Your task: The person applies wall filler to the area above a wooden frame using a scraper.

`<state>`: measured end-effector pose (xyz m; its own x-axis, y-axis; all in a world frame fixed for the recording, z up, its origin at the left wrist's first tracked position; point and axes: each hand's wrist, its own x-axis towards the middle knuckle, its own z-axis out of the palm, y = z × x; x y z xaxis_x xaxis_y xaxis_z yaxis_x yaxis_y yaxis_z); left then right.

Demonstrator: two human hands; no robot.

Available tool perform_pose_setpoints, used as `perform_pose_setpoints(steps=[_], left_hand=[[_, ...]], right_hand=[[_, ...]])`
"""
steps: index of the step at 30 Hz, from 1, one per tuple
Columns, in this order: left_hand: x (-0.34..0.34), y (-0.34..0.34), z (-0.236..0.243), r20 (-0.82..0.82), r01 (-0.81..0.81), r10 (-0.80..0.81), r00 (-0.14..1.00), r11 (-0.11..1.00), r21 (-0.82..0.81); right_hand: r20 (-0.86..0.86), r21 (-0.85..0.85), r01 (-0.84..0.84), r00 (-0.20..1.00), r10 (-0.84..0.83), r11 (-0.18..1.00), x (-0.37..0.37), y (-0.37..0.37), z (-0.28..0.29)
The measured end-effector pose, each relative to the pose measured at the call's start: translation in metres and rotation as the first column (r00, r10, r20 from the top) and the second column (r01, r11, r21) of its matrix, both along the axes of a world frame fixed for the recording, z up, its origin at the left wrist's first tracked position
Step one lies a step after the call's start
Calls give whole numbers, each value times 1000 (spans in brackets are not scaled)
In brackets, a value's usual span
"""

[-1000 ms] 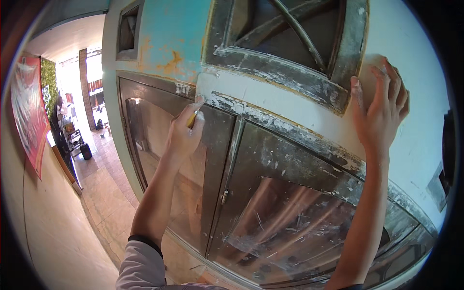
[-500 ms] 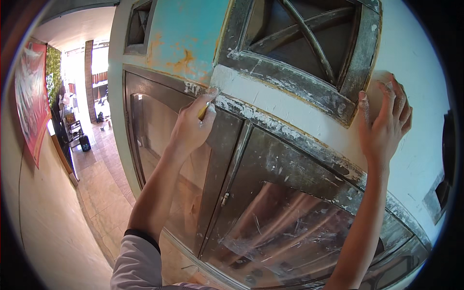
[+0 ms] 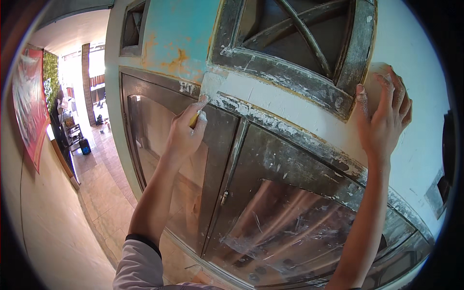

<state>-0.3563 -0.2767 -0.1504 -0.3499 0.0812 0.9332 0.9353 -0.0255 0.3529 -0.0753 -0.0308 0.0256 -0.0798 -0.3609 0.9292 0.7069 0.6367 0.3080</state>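
Observation:
My left hand point(image 3: 183, 135) is closed round a putty knife point(image 3: 194, 120); a bit of its yellow handle shows between my fingers, and its blade end is hard to make out against the pale wall. It is at the left end of a white plastered strip point(image 3: 290, 101), just above the dark door frame. Fingers apart, my right hand point(image 3: 383, 121) rests against the wall beside the lower right corner of a dark wooden vent frame point(image 3: 290, 72). White residue coats the fingertips of both hands.
Turquoise wall point(image 3: 183, 34) with orange-brown stains lies above left. Below are dark, white-spattered doors point(image 3: 290, 164) with glazed panels. To the left, a passage with a tiled floor point(image 3: 104, 193) runs past a red banner point(image 3: 31, 106) toward bright daylight.
My left hand has moved slightly left and down along with the putty knife, baring more of the pale patch by the strip's left end. My right hand stays against the wall.

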Motion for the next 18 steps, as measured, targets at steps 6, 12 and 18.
perform_pose_setpoints(steps=[6, 12, 18], left_hand=[[-3, -3, -23, 80, 34, -33, 996, 999, -8], [6, -2, 8, 127, 23, -19, 992, 999, -31], [4, -2, -18, 213, 40, -26, 977, 997, -61]], right_hand=[[0, 1, -7, 1000, 7, 1000, -4, -2, -1], [-6, 17, 5, 1000, -4, 1000, -2, 1, 0], [-6, 5, 3, 1000, -3, 1000, -3, -3, -1]])
